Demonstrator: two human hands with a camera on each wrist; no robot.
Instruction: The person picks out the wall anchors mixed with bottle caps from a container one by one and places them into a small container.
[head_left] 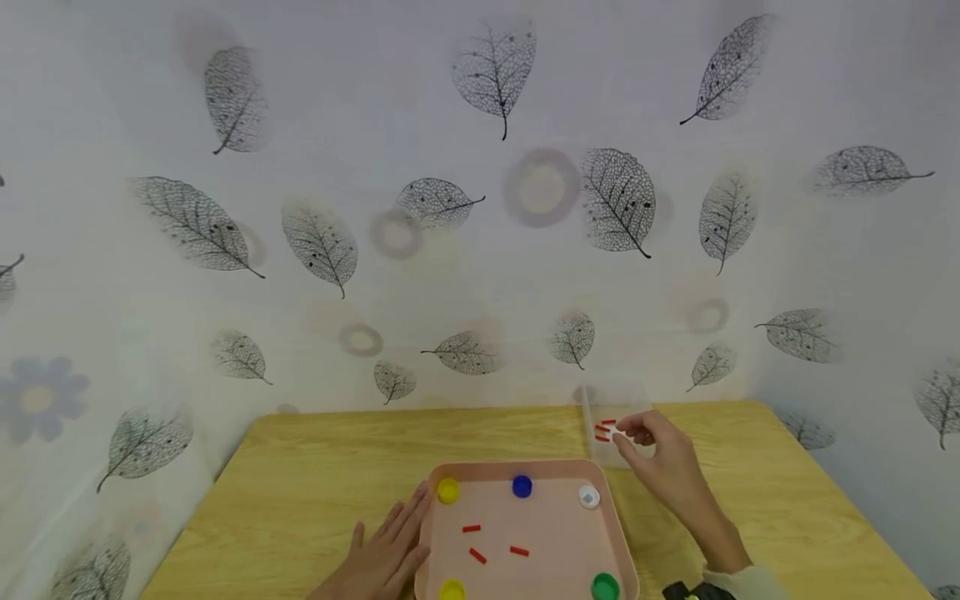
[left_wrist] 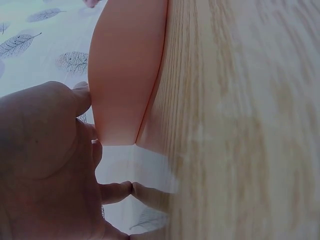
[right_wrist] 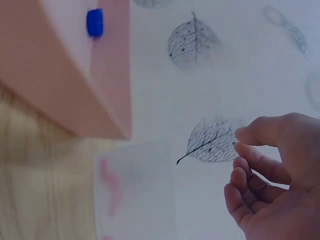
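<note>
A pink tray point(head_left: 517, 472) sits at the front of the table. My left hand point(head_left: 386, 546) lies against its left side with the fingers extended; the left wrist view shows fingertips at the tray's outer wall point(left_wrist: 127, 75). On the tray are several short red sticks point(head_left: 519, 551). At the back right, a see-through plastic box point(head_left: 600, 454) holds more red sticks point(head_left: 602, 428). My right hand point(head_left: 663, 462) is over this box, fingers bent and thumb close to the forefinger. In the right wrist view no object shows between the fingertips of the right hand point(right_wrist: 272, 170).
Round caps stand around the tray's edges: yellow point(head_left: 447, 491), blue point(head_left: 522, 486), white point(head_left: 588, 497) and green point(head_left: 605, 586). Another yellow cap point(head_left: 452, 591) is at the front left. Behind the wooden table point(head_left: 322, 467) rises a leaf-patterned wall point(head_left: 420, 292).
</note>
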